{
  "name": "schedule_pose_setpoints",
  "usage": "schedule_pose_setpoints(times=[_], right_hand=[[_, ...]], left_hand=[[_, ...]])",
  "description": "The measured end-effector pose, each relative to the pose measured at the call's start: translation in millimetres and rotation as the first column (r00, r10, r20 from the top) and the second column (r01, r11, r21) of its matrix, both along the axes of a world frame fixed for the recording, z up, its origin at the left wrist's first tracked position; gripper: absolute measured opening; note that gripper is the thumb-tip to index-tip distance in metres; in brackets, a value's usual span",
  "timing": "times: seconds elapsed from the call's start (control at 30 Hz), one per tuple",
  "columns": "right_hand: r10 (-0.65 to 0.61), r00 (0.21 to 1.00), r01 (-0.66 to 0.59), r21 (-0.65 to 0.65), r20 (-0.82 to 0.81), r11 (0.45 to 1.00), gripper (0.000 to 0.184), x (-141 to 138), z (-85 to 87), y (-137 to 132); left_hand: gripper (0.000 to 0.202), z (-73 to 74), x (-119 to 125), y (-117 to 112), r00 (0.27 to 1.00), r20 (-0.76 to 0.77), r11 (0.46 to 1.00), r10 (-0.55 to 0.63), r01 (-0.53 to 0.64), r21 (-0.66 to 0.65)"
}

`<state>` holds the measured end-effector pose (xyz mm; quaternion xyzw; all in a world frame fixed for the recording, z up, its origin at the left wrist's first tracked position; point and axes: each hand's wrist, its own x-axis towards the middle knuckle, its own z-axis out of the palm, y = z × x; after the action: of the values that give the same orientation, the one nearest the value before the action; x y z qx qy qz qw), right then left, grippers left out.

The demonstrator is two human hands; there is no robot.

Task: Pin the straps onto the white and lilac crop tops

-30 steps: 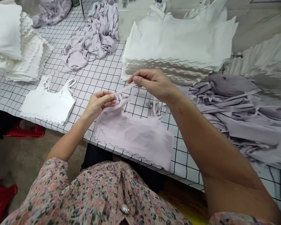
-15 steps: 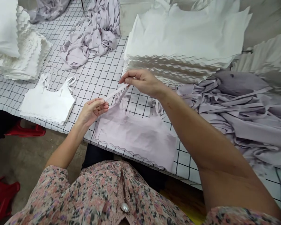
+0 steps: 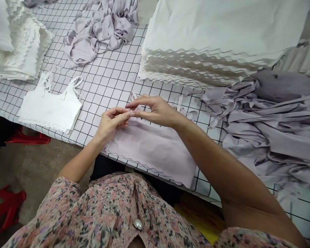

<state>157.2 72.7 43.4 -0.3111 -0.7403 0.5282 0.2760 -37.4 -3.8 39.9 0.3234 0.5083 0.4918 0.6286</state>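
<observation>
A light lilac crop camisole [image 3: 155, 148] lies flat at the front edge of the table, on top of others like it, its wavy hem towards me. Over its left shoulder, my left hand [image 3: 111, 125] is closed in a pinch on the shoulder strap. Thumb and forefinger of my right hand [image 3: 157, 111] meet the left fingertips at the same spot, also pinched. Most of that strap is hidden behind the fingers. The other strap [image 3: 181, 105] lies loose on the cloth, to the right of my right wrist.
Left of my hands lies a white camisole [image 3: 50, 108]. A tall stack of white wavy-edged pieces [image 3: 209, 38] stands behind. Lilac garments are heaped at right [image 3: 279, 124] and far left [image 3: 100, 34]. More white pieces [image 3: 23, 51] and red stools [image 3: 7, 206] are at left.
My right hand has come down and towards me, from the strap's stretched far end to my left fingertips. My left hand has shifted slightly right. The view has moved a little.
</observation>
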Motion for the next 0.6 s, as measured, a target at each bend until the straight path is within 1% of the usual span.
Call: schedule_pose_setpoints(times=[0.1, 0.2, 0.3, 0.43, 0.5, 0.6], right_hand=[[-0.078, 0.997, 0.078, -0.040, -0.004, 0.996, 0.044, 4, -0.4, -14], [-0.121, 0.990, 0.111, -0.127, -0.073, 0.986, 0.050, 11, 4.0, -22], [-0.115, 0.986, 0.088, -0.211, -0.123, 0.974, 0.053, 19, 13.4, -25], [-0.061, 0.998, 0.053, -0.218, -0.029, 0.974, 0.044, 26, 24.6, -22], [-0.054, 0.998, 0.049, -0.219, -0.018, 0.975, 0.044, 27, 26.2, -21], [-0.076, 0.994, 0.051, -0.264, -0.084, 0.963, 0.050, 26, 23.3, -21]], left_hand=[[0.026, -2.7, 7, -1, 0.999, -0.046, 0.999, -0.008, 0.010, 0.051], [0.026, -1.5, 13, 0, 0.996, -0.078, 0.992, -0.030, 0.039, 0.123], [0.030, 5.8, 17, 2, 0.990, -0.121, 0.978, -0.073, 0.095, 0.184], [0.033, 18.2, 21, 5, 0.966, -0.240, 0.981, -0.092, 0.130, 0.146], [0.032, 22.0, 23, 6, 0.959, -0.268, 0.980, -0.095, 0.137, 0.144], [0.028, 23.4, 25, 6, 0.961, -0.254, 0.967, -0.111, 0.163, 0.194]])
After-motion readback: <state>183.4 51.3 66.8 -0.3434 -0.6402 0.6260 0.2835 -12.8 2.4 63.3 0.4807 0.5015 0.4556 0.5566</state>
